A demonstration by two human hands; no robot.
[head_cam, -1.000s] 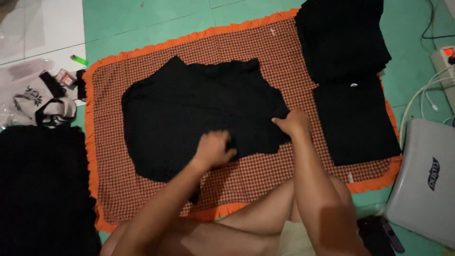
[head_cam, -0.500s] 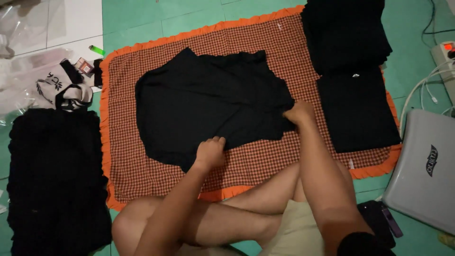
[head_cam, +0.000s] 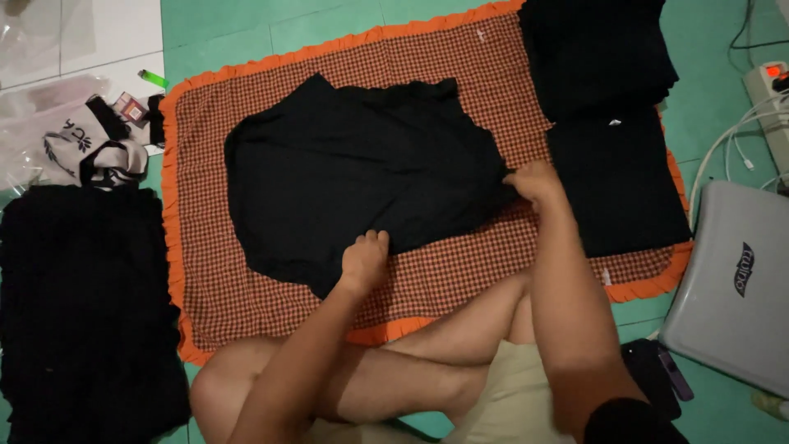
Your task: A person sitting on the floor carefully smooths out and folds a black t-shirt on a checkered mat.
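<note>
A black garment (head_cam: 362, 181) lies spread flat on a red-and-white checked cloth with an orange frilled border (head_cam: 460, 271). My left hand (head_cam: 364, 261) pinches the garment's near edge at its lower middle. My right hand (head_cam: 534, 181) grips the garment's right edge, close to a folded black garment (head_cam: 616, 181). Both forearms reach out over my bare legs.
A stack of folded black clothes (head_cam: 596, 49) sits at the cloth's far right corner. A heap of black fabric (head_cam: 82, 312) lies on the green floor at left, with a black-and-white bag (head_cam: 90, 144) behind it. A grey laptop (head_cam: 731, 288), white cables and a power strip (head_cam: 768, 94) are at right.
The view has shifted a little, so the cloth sits further right in frame. Both hands stay on the garment's near and right edges, which look pulled flatter.
</note>
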